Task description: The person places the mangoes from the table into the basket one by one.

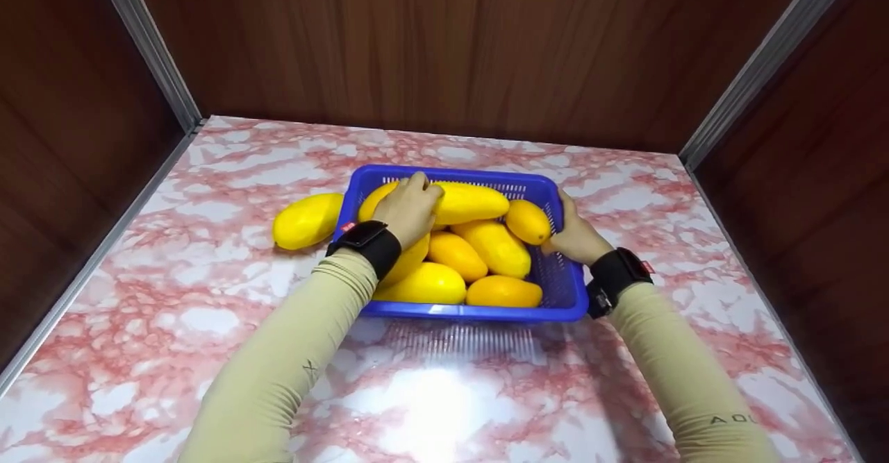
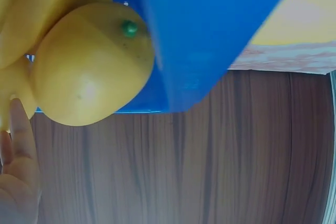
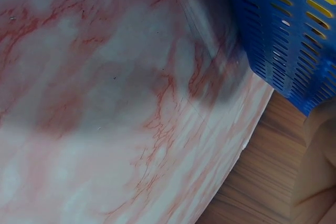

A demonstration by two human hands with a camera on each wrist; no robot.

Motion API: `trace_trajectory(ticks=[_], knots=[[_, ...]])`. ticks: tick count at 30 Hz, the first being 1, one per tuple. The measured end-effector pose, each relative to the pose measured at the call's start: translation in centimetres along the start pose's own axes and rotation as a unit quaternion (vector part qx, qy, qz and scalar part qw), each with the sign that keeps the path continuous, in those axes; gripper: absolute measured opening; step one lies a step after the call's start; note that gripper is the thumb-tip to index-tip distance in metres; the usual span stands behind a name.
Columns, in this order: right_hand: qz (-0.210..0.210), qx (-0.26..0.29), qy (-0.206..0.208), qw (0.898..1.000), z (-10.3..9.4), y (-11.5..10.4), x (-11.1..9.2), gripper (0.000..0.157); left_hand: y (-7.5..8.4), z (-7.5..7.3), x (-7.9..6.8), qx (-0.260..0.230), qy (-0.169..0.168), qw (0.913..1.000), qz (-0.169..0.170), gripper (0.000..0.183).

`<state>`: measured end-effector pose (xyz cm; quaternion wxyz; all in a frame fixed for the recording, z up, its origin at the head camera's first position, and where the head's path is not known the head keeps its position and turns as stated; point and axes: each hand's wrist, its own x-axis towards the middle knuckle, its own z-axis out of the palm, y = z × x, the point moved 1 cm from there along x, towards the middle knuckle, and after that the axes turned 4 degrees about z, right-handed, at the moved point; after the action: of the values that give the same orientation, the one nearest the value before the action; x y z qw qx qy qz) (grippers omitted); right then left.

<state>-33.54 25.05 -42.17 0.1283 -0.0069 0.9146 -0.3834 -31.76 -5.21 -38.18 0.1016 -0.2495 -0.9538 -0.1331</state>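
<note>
A blue plastic basket holds several yellow and orange-yellow fruits, some shaped like mangoes. My left hand reaches over the basket's left side, its bent fingers gripping the left end of a long yellow fruit on top. In the left wrist view, one fingertip touches a yellow fruit, and a rounder fruit with a green stem nub lies beside the basket wall. At the right side, my right hand holds the rim, thumb inside and the other fingers outside, partly hidden.
Another large yellow fruit lies on the table, just left of the basket. The tabletop has a red and white marble pattern. Dark wood-look panels with metal corner strips enclose the back and both sides.
</note>
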Motion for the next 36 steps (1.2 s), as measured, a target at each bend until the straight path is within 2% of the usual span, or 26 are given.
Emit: trace_trajectory(ticks=[9,13,18,23,29,36], knots=[[-0.01,0.026,-0.004,1.0,-0.1,0.1,-0.1,0.126,-1.9,-1.4,-0.3,0.004,-0.024,0.9996,-0.012,0.03],[-0.012,0.024,0.003,1.0,-0.4,0.1,-0.2,0.127,-2.8,-1.9,-0.6,0.019,-0.02,0.9996,-0.012,0.031],[-0.013,0.035,0.0,0.999,-0.2,0.0,0.0,0.128,-3.9,-2.1,-1.4,0.042,-0.002,0.9991,-0.003,0.03],[-0.013,0.053,-0.006,0.998,0.0,0.1,0.0,0.129,-5.0,-2.3,-2.1,0.049,-0.012,0.9985,-0.019,0.029],[-0.023,0.065,-0.005,0.998,0.1,0.3,0.1,0.129,-6.2,-2.4,-2.7,0.034,-0.019,0.9987,-0.032,0.03],[-0.016,0.034,0.006,0.999,0.2,0.2,0.1,0.127,-7.6,-2.3,-3.4,0.027,-0.007,0.9991,-0.032,0.029]])
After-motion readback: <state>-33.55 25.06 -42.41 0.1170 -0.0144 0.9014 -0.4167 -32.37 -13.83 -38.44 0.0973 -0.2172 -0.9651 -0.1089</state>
